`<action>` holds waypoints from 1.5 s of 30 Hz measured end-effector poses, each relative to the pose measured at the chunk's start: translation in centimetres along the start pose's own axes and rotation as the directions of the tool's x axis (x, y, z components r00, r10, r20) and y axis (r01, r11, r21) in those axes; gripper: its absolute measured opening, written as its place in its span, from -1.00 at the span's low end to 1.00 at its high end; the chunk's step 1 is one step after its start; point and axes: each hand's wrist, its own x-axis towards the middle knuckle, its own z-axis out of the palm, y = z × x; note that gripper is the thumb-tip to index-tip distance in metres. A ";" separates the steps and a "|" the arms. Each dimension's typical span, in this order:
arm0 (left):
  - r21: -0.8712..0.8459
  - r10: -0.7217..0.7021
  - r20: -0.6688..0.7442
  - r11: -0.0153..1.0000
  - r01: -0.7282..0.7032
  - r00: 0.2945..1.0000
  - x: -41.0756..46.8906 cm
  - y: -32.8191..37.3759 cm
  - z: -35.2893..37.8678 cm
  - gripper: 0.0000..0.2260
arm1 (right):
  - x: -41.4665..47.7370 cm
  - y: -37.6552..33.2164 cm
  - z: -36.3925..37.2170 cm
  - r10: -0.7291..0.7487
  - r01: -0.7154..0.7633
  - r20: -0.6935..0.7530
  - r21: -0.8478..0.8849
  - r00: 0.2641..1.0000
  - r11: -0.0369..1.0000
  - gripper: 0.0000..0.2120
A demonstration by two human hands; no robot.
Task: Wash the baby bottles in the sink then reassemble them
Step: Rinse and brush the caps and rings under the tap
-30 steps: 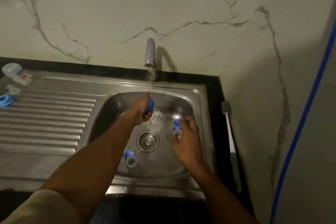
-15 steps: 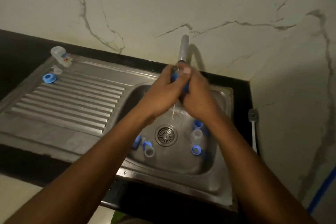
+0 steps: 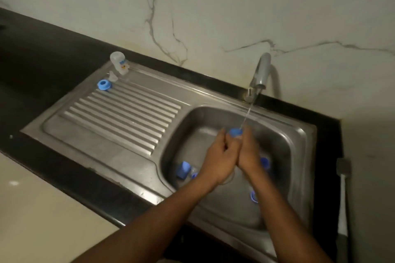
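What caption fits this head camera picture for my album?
Left hand and right hand hold a small blue plastic bottle part under water from the grey metal tap.

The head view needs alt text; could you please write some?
The left hand and right hand hold a blue bottle part under the running tap over a steel sink. More blue parts lie in it; a clear bottle sits on the drainboard.

- Dim and greenish throughout; brightest on the wall [image 3: 235, 17] beyond the hands.
- Smeared by motion at the left hand [image 3: 220, 156], the right hand [image 3: 249, 151] and the blue part [image 3: 235, 132] between them.
- Soft shadow just right of the tap [image 3: 259, 74], beyond the hands.
- Dull sheen on the drainboard [image 3: 119, 113] left of the hands.
- Bent by the wide lens far left of the hands.
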 end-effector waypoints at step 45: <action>0.273 0.167 -0.353 0.959 -0.069 0.921 21.4 -12.5 -49.1 -0.68 | 4.8 -28.0 45.0 -0.221 0.207 0.086 0.149 0.971 0.967 -0.69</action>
